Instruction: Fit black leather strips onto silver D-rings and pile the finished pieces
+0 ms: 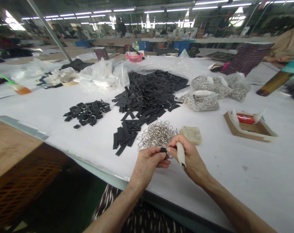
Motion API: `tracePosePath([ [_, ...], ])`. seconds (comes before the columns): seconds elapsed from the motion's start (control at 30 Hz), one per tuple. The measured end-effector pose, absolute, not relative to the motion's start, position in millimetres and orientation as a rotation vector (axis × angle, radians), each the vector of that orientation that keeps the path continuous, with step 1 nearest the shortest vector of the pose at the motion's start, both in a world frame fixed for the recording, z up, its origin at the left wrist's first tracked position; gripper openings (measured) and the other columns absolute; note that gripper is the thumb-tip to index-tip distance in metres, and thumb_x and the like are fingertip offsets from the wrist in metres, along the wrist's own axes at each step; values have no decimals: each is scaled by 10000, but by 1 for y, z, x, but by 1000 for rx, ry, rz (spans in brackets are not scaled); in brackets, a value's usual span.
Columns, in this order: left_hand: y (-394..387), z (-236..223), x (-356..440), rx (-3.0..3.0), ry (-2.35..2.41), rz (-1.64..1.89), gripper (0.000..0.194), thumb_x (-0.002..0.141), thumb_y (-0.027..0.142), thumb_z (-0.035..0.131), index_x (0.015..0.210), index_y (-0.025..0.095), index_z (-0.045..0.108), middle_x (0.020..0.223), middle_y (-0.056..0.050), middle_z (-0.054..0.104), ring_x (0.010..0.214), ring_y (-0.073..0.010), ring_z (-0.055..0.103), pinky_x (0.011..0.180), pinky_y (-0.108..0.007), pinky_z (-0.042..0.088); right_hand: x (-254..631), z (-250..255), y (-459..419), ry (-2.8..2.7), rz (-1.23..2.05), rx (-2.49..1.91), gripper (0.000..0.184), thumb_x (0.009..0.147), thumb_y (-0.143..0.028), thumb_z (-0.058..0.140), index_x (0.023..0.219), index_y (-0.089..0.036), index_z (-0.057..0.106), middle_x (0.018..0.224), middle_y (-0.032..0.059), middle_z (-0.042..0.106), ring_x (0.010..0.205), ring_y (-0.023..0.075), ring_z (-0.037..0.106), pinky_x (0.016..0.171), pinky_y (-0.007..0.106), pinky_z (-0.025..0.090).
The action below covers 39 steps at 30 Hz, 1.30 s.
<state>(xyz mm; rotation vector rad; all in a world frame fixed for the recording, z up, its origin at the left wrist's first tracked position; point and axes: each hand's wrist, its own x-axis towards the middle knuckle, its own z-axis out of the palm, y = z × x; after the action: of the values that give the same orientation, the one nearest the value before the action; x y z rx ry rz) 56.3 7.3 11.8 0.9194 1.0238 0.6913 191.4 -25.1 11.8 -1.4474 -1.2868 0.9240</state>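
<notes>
My left hand (147, 163) pinches a small black strip (163, 150) between thumb and fingers. Against the strip's right end press the fingertips of my right hand (192, 158), which also carries a thin tool with a pale wrapped handle (181, 154). A narrow dark tip stands up beyond that hand. Just behind both hands lies a heap of silvery metal rings (158, 134). Loose black strips (124, 136) lie left of the rings, below a much larger pile of strips (152, 90). Further left are black pieces folded around rings (87, 111). A yellowish block (191, 135) sits beside my right hand.
Clear bags of metal rings (201, 100) stand at the back right. A cardboard tray (250, 131) holds a red tube. Plastic bags (103, 76), a glue bottle (18, 87), a pink basket (134, 57) and a teal-capped bottle (279, 77) surround the white table (234, 181). A person (286, 42) is at right.
</notes>
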Motion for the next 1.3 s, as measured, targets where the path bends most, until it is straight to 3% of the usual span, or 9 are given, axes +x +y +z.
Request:
tracePosePath([
  [0.23,7,7,56,871,1014,714,88,639,189,671,664,124,617,614,-48,680,586,-176,657,624,-294,546,192,10,-25,-1315,945,-1456,73,754,-162,530,771,-210,477,709,-10,534,645,135,497,546,242,399],
  [0.63,11,3,57,835,992,684,100,628,180,682,659,110,618,601,-48,670,555,-166,648,575,-275,541,191,13,-24,-1304,940,-1472,62,764,-186,529,759,-210,472,662,-26,531,581,117,472,527,232,380],
  [0.8,13,6,56,846,1033,674,123,634,195,678,682,109,605,663,-77,690,539,-160,645,544,-260,529,218,26,-23,-1314,866,-1485,151,771,-325,553,729,-202,476,593,-20,556,524,121,465,495,239,367],
  [0.97,17,3,56,866,1027,663,136,634,203,683,676,107,597,659,-76,687,530,-152,637,528,-247,524,252,34,-25,-1293,857,-1542,324,847,-494,409,938,-195,496,531,-33,508,492,122,428,487,242,336],
  [1.13,22,2,62,865,1045,653,143,623,187,698,693,107,602,636,-67,686,533,-156,641,524,-238,524,263,39,-21,-1199,603,-1703,295,840,-440,448,668,-200,442,513,-56,390,486,100,347,469,236,261],
  [1.3,26,0,70,908,993,618,100,652,191,677,663,104,627,669,-71,692,547,-151,645,541,-230,528,265,37,-13,-1130,482,-1901,246,788,-355,496,606,-195,452,533,-52,409,510,107,351,467,234,247],
])
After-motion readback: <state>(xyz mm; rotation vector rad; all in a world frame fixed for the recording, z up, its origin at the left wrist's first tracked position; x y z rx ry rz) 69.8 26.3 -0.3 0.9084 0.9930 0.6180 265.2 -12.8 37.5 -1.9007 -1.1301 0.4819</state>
